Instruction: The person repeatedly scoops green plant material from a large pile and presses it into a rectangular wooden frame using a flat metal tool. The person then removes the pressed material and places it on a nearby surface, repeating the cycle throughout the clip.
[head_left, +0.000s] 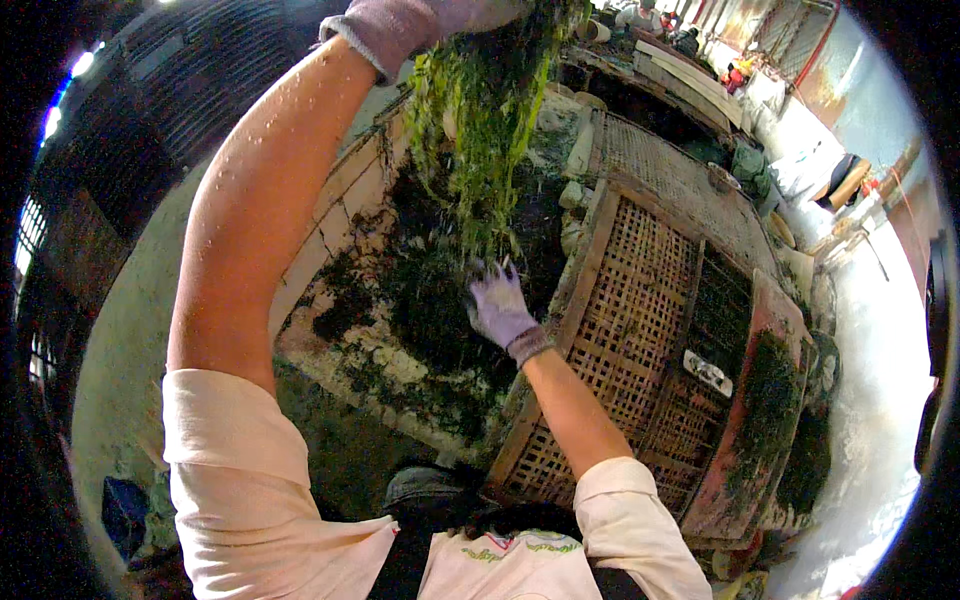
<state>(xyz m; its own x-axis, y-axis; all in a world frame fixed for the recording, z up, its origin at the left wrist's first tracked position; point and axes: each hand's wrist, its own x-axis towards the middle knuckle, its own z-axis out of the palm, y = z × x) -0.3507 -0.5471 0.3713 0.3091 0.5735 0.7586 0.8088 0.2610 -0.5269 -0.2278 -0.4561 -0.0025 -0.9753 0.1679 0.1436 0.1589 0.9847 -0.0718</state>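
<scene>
My left hand (442, 19), in a pale purple work glove, is raised at the top edge of the view, its fingers partly cut off there. From it hangs a thick bunch of wet, stringy green plants (480, 142). Water drops cling to my left forearm. Lower down, my right hand (501, 304), gloved alike, reaches up with its fingers apart at the dangling ends. Whether its fingertips touch the strands I cannot tell. Beneath both hands lies a tiled, concrete-edged basin (405, 356), its inside dark and strewn with blackish plant matter.
Right of the basin lies a wooden-framed woven lattice panel (637, 277) with a small white object (707, 373) on it. Beyond it stands a worn reddish board (750, 442). A stone rim (574, 199) borders the basin. Corrugated sheeting (202, 90) rises at left.
</scene>
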